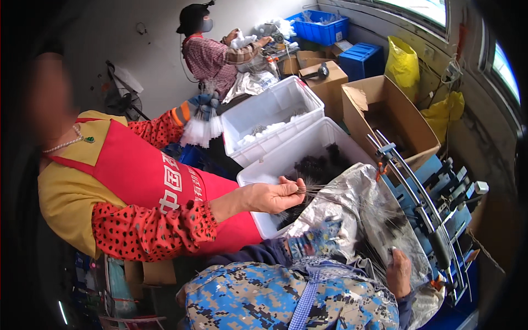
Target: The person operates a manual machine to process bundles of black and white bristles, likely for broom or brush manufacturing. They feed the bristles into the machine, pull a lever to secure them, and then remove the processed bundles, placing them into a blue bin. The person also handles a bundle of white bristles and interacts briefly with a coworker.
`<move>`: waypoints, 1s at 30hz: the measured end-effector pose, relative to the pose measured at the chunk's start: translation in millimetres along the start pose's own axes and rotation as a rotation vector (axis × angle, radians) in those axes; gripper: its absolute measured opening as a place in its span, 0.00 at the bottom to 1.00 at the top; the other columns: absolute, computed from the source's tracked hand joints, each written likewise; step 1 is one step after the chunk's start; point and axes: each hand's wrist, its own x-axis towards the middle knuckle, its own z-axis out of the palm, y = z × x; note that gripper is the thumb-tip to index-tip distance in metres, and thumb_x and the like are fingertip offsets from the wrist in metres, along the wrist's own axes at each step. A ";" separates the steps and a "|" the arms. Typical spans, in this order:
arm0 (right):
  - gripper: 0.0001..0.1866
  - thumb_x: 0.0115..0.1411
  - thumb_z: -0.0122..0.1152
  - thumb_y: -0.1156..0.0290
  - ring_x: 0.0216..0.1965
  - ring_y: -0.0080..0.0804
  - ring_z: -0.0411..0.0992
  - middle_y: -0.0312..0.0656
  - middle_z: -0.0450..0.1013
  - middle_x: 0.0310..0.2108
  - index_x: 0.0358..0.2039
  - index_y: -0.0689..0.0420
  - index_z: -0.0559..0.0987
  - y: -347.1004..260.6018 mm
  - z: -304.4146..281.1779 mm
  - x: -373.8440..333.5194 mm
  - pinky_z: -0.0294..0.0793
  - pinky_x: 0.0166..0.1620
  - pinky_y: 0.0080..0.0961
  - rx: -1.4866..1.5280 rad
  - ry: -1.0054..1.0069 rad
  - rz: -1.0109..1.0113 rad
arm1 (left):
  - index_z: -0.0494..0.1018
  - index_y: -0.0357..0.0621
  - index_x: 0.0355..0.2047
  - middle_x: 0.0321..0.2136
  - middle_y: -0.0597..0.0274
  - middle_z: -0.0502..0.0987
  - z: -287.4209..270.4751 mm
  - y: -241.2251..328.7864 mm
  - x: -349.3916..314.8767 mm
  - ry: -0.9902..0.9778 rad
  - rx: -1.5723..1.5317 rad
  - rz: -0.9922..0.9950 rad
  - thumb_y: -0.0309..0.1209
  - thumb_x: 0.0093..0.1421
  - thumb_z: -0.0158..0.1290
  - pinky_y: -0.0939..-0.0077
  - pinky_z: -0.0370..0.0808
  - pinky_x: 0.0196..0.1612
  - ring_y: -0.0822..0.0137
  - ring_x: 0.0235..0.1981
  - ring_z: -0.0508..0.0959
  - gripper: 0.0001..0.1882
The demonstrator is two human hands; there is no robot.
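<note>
Thin wire strands (373,259) lie on the crinkled silver sheet (324,212), between the two hands: just left of the right hand (400,273), right of the left hand (319,239). Long axis seems to slope down toward the right hand, which is nearer; blurry there, so fair guess only. Right hand is bare, fingers half curled; can't tell if it grips any strands. Left is in blue patterned fabric, fingers unclear, grip can't be told. Co-worker's bare hand (278,195) pinches a springy wire fan (333,191), running rightward over the sheet. Fuzzy black tufts (313,168) sit in the smooth white plastic bin (265,224).
</note>
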 end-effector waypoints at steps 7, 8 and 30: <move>0.29 0.45 0.60 0.65 0.41 0.49 0.62 0.52 0.63 0.43 0.45 0.68 0.65 -111.8 -83.0 76.3 0.61 0.46 0.39 -0.017 0.090 -0.338 | 0.61 0.31 0.40 0.34 0.59 0.68 -13.1 6.6 -3.1 0.073 0.038 0.027 0.25 0.64 0.28 0.85 0.69 0.46 0.73 0.38 0.69 0.13; 0.33 0.46 0.58 0.58 0.44 0.49 0.62 0.54 0.63 0.43 0.47 0.69 0.64 -138.9 -90.4 82.0 0.60 0.47 0.42 -0.218 0.109 -0.389 | 0.65 0.33 0.35 0.31 0.61 0.67 1.3 19.9 24.7 0.185 0.002 -0.094 0.25 0.62 0.30 0.82 0.68 0.47 0.74 0.37 0.69 0.12; 0.12 0.62 0.44 0.66 0.19 0.14 0.65 0.33 0.70 0.19 0.30 0.59 0.74 -110.8 -19.6 67.4 0.64 0.22 0.13 1.242 -0.468 0.307 | 0.60 0.35 0.49 0.47 0.51 0.66 -57.2 48.5 115.7 -0.480 1.863 0.533 0.33 0.58 0.45 0.72 0.66 0.50 0.63 0.49 0.66 0.21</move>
